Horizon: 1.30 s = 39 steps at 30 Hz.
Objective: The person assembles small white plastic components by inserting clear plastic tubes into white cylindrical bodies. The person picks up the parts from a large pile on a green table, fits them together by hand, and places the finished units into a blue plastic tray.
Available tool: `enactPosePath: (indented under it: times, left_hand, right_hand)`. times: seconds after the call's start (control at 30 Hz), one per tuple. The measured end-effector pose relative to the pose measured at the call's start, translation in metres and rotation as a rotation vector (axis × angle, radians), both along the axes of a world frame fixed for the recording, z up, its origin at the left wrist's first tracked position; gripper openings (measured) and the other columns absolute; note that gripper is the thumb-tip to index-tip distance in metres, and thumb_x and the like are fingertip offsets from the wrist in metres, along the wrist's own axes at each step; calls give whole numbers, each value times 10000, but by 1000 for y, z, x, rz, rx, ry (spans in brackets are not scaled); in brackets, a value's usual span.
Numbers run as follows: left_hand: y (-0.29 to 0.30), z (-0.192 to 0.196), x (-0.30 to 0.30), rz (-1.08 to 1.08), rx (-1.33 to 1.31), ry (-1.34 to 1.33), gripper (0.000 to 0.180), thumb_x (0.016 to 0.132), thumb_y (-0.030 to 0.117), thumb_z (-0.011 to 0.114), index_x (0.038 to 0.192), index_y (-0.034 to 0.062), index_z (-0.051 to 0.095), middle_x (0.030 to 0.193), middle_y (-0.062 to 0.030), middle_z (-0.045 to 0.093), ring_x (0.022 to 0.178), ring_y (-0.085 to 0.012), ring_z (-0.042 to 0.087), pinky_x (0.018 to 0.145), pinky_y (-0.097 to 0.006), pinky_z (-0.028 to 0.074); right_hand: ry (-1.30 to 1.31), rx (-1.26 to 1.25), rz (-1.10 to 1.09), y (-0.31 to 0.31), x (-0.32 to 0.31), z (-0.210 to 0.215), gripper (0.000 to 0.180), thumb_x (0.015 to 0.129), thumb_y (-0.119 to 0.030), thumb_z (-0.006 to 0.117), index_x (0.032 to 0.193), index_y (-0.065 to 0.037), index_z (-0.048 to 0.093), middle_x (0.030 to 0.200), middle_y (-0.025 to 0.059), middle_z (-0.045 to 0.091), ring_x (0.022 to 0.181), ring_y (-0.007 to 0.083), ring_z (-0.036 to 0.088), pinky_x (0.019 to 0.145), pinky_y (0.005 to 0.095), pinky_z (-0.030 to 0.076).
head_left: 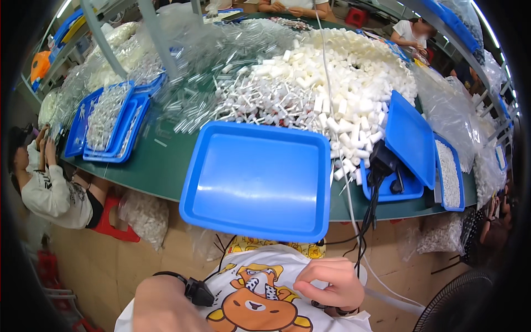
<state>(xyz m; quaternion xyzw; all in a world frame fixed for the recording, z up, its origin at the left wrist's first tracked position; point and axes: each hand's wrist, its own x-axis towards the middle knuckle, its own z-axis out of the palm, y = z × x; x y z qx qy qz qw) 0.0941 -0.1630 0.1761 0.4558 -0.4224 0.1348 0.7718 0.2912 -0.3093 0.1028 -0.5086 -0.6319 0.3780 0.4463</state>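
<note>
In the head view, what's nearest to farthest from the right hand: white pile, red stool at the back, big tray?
From the right hand:
1. Big tray: ahead, leftward.
2. White pile: ahead, past the tray.
3. Red stool: farthest back.

In front of you, a green worktop (152,171) stands on a tan tiled floor (119,271), with a red stool (104,224) to your left, grey metal posts (159,41), and a strip light (489,27) upper right.
</note>
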Motion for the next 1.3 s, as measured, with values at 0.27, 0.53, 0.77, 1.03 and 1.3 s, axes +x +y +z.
enactPosePath:
  times: [0.27,0.53,0.77,1.03,1.3]
  left_hand:
    - [47,-128,46,959,119,1428,107,866,106,550,910,13,578,852,-103,590,789,-281,567,705,-345,451]
    - [66,-154,76,1289,694,1445,120,767,86,549,874,33,545,826,-128,589,817,-324,568,734,-374,440]
    - [67,-156,71,1258,572,1491,128,809,114,564,901,27,549,830,-132,598,806,-301,582,734,-342,441]
    - [42,-122,57,1322,480,1123,291,869,149,556,1130,21,539,1049,-111,571,954,-171,529,778,-270,440]
    - [0,-92,38,1129,370,823,501,910,239,453,1344,15,339,1356,-146,355,1269,-261,315,1030,-380,251]
  right_hand:
    - [196,-417,-104,49,50,-44,120,807,-70,637,874,24,602,892,95,634,774,167,610,674,255,480]
    - [22,-407,-194,84,58,-56,285,851,-119,556,1108,-33,467,1159,154,414,958,292,519,836,335,443]
    - [-234,-69,-356,89,42,-71,224,864,-207,537,921,7,507,915,155,501,705,255,539,630,311,464]
    - [-326,-136,-216,71,20,-31,338,821,-161,615,1083,23,507,1069,178,519,996,338,505,856,375,421]
    - [259,-170,-98,56,-19,0,365,831,-37,586,1179,24,495,1096,133,550,1004,204,564,805,307,488]
